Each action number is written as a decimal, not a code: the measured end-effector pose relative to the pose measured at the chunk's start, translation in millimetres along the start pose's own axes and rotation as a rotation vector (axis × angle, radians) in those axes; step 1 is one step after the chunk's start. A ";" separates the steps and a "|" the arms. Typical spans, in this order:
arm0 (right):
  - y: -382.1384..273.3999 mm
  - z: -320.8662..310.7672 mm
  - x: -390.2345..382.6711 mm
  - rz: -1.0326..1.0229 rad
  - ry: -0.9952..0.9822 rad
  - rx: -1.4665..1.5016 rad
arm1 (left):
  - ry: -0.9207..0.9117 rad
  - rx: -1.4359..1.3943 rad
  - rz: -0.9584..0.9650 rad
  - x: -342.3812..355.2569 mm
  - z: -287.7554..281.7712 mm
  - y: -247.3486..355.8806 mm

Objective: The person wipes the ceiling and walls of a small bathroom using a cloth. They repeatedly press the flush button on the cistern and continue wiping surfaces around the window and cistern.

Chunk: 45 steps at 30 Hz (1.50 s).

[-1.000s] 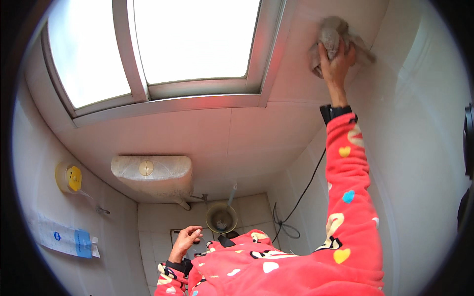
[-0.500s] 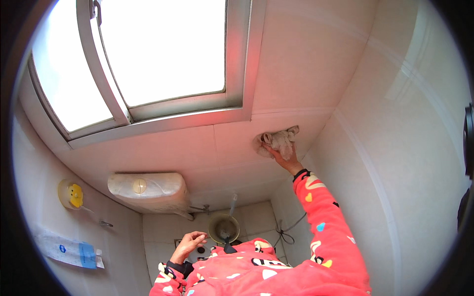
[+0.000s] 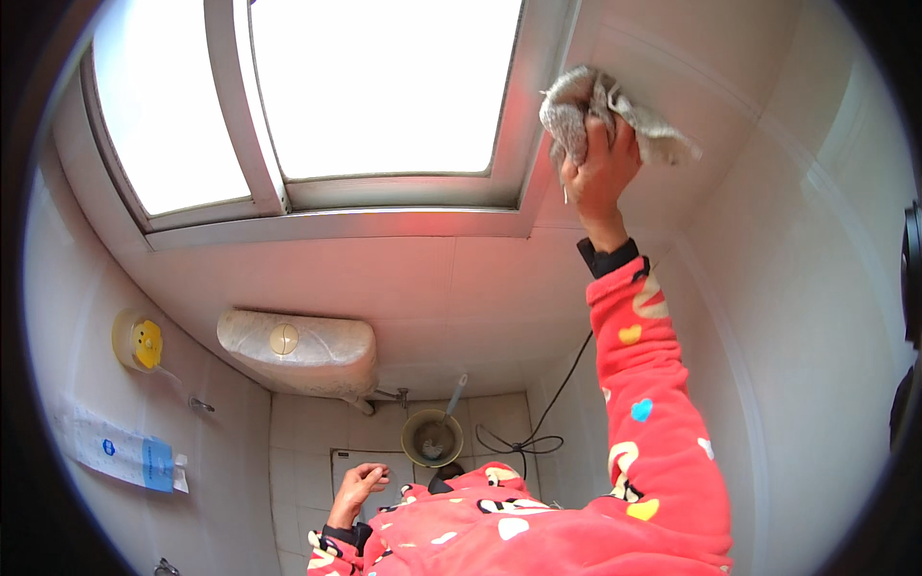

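A crumpled greyish rag [image 3: 574, 104] is gripped in my right hand [image 3: 605, 173], pressed to the pale wall panel [image 3: 663, 58] just right of the window frame. My right arm is stretched far up, its red patterned sleeve reaching across the right side. One end of the rag hangs out to the right of my fingers. Low in the middle, my left hand [image 3: 359, 488] hangs in the air near my body, fingers loosely curled and apart, with nothing seen in it.
A sliding window [image 3: 384, 86] with a metal frame fills the upper left. Below it hangs a white cistern [image 3: 317, 350]. A bucket with a brush [image 3: 432, 440] stands on the tiled floor beside a looped black cable [image 3: 523, 445]. The left wall carries a yellow holder [image 3: 144, 344] and a tissue pack [image 3: 115, 451].
My right hand has moved up with the rag, from the wall below the window's corner to beside its frame. My left hand stays low, near my body.
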State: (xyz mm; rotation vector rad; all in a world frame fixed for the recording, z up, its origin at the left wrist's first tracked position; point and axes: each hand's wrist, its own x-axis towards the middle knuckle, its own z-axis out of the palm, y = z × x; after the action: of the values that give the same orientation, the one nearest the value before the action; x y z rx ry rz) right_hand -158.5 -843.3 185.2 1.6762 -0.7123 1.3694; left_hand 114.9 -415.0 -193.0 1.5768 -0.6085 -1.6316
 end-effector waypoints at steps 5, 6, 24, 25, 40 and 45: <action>-7.0 -5.6 -74.4 0.514 -0.388 0.541 | 0.059 0.009 -0.090 -12.3 -15.1 -13.4; -7.1 -4.5 -86.0 0.668 -0.473 0.702 | 0.039 0.016 -0.076 -12.4 -15.9 -12.7; -3.6 -60.1 53.3 0.016 -0.179 -0.017 | -0.042 0.075 -0.020 -11.5 -14.5 -8.7; -9.8 -55.7 51.0 -0.045 -0.219 -0.061 | -0.033 0.057 -0.016 -11.9 -14.9 -11.0; -55.7 -28.7 -118.7 -0.074 -0.397 0.024 | -0.023 0.074 -0.048 -2.9 -25.5 -10.8; -56.9 -52.3 -156.5 -0.154 -0.862 0.175 | -0.083 0.100 -0.003 -5.1 -22.5 -4.7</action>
State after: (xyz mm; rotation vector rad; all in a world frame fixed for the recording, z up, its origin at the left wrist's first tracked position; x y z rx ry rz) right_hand -174.7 -782.1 22.5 2.4236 -0.9137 0.5647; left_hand 135.7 -404.4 -196.3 1.5874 -0.7424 -1.6990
